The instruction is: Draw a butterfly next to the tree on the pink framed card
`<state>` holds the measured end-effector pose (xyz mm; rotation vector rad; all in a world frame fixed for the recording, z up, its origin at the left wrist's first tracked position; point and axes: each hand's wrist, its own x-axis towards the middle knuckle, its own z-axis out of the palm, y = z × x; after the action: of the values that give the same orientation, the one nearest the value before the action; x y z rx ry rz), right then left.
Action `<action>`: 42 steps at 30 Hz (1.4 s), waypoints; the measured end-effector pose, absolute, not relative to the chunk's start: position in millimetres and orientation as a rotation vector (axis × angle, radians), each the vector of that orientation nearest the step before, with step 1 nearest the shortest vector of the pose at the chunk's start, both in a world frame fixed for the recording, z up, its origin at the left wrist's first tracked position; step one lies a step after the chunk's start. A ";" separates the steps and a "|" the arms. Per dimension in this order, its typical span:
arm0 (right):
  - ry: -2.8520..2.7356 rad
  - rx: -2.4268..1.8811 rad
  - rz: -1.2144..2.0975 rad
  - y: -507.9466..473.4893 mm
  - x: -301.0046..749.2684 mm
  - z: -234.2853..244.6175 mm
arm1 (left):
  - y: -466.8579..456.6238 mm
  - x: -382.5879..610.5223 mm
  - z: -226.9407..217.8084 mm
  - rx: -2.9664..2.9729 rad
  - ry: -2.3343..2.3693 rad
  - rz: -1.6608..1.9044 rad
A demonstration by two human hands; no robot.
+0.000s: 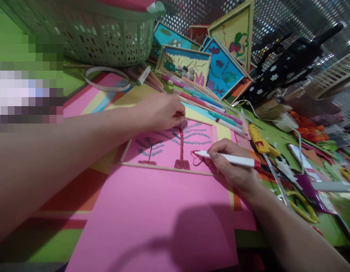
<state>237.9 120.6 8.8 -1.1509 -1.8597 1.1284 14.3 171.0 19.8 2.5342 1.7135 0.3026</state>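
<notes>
A small pink framed picture (166, 149) with two drawn trees, edged by thin wooden sticks, lies on a big pink sheet (152, 219). My right hand (231, 162) is closed round a white marker with a red end (228, 159); its tip touches the picture's lower right, where a red outline is drawn. My left hand (160, 111) rests on the picture's top edge with the fingers curled and pressed down, pinning it.
A row of coloured markers (209, 104) lies behind the picture. A yellow glue gun (261, 143), scissors (301, 204) and paper scraps sit at the right. Finished framed pictures (220, 68) lean at the back, next to a green basket (107, 34) and a tape ring (107, 79).
</notes>
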 end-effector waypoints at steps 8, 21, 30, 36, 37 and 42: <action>-1.883 -1.154 1.110 121.2 238.4 9.8 | 173.6 13.3 17.7 2.546 1.714 0.309; -1.919 -1.043 1.044 121.8 239.0 10.8 | 170.2 13.9 21.7 2.523 1.689 0.293; -1.943 -1.111 1.021 121.7 236.6 13.6 | 170.0 15.1 22.1 2.511 1.709 0.282; -1.916 -1.164 1.053 120.5 236.1 13.1 | 172.2 14.8 20.0 2.511 1.728 0.284; -1.910 -1.167 1.063 120.3 236.5 12.3 | 171.9 14.7 20.0 2.512 1.727 0.287; -1.928 -1.184 1.057 119.9 237.9 9.9 | 169.8 14.3 21.4 2.522 1.706 0.305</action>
<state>237.9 119.9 9.9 -1.1835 -1.9280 1.0571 14.3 169.8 21.4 2.5218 1.7056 0.3047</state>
